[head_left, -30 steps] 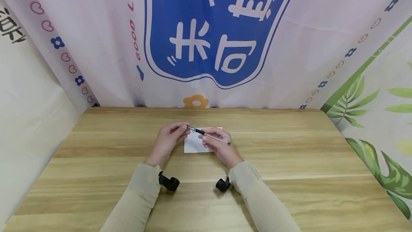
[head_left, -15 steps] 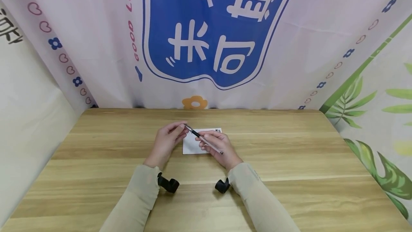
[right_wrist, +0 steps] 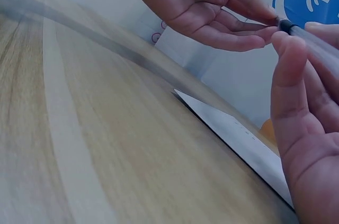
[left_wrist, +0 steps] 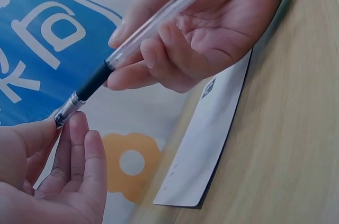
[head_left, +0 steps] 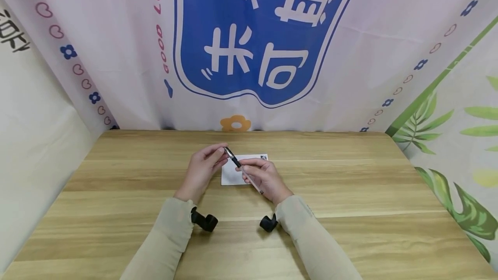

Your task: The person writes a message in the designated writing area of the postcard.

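Note:
A pen with a clear barrel and black grip slants between the two hands above the table. My left hand pinches its front end between thumb and index finger; in the left wrist view the other fingers lie close by. Those fingertips partly cover the end, so I cannot tell whether a cap sits on it. Thumb and fingers of my right hand grip the clear barrel just behind the black part. Below both hands lies a white envelope with a small dark stamp-like picture in its far right corner.
The wooden table spreads out around the hands. A printed curtain hangs along its back edge. Each wrist carries a black camera mount, the left one and the right one.
The pen has turned steeper: its rear end swung down and left toward the body, while its front end stayed at the left fingertips. The right fingers shifted slightly around the barrel.

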The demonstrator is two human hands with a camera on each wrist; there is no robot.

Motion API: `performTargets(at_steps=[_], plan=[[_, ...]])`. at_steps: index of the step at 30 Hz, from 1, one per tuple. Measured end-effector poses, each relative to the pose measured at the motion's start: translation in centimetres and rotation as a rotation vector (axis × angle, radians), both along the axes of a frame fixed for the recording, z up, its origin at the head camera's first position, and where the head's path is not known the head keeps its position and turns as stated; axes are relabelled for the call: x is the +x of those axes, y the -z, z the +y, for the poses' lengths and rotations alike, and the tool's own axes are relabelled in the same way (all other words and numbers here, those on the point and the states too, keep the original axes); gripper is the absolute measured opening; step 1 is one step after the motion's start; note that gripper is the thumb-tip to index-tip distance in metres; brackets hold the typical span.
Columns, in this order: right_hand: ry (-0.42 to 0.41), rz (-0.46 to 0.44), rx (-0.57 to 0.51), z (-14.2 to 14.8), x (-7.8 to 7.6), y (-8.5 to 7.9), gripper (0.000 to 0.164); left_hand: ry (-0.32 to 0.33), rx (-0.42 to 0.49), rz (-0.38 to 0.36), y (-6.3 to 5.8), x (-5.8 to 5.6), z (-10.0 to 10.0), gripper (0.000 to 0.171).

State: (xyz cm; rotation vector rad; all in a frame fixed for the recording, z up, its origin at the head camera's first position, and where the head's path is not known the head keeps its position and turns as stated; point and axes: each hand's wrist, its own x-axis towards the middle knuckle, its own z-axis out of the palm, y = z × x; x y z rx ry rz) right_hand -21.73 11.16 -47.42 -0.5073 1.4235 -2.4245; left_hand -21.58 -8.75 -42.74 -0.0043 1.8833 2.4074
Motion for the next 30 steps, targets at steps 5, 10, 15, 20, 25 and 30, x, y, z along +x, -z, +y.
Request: performTargets(at_steps=[5, 10, 15, 20, 25, 30], plan=[[0.002, 0.008, -0.016, 0.06, 0.00, 0.04, 0.027, -0.003, 0.015, 0.013, -0.19, 0.09, 0.21, 0.035], [0.031, 0.026, 0.012, 0.08, 0.03, 0.04, 0.028, -0.015, 0.015, 0.016, -0.39, 0.18, 0.35, 0.033], [0.083, 0.043, 0.048, 0.08, 0.03, 0.00, 0.031, -0.019, 0.009, 0.025, -0.55, 0.27, 0.23, 0.034], [0.131, 0.054, 0.056, 0.23, -0.01, 0.03, 0.031, -0.008, -0.015, 0.009, -0.60, 0.19, 0.01, 0.033], [0.202, 0.041, 0.068, 0.49, 0.07, 0.13, 0.027, -0.017, -0.074, -0.007, -0.45, 0.05, -0.21, 0.033], [0.319, 0.017, 0.100, 0.76, 0.04, 0.14, 0.020, -0.013, -0.148, -0.008, -0.10, -0.22, -0.61, 0.032]])
